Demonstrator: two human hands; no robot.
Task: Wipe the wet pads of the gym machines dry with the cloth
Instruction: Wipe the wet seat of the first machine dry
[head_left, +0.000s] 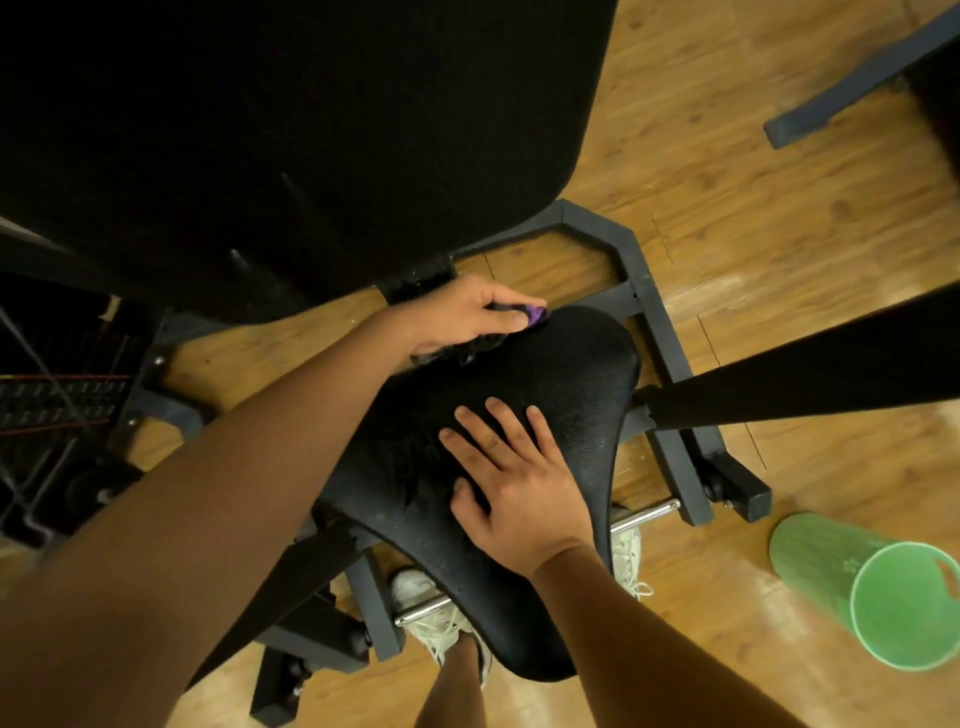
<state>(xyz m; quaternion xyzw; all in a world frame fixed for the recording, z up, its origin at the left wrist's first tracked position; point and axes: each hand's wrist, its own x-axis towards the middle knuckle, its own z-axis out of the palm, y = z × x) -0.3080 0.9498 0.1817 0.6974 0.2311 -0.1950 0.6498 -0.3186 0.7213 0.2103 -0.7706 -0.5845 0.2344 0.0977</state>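
You will find no legible text, label, brand or number on any surface in view. The rows of marks on the weight stack (62, 397) at the left edge are too blurred to read. The small emblem on the green bucket (810, 566) cannot be made out.

pebbled matt seat pad (545, 374) — wood-look floor (727, 208)

The wooden floor (727, 218) bears the dark machine frame (670, 338) and a green bucket (815, 561).
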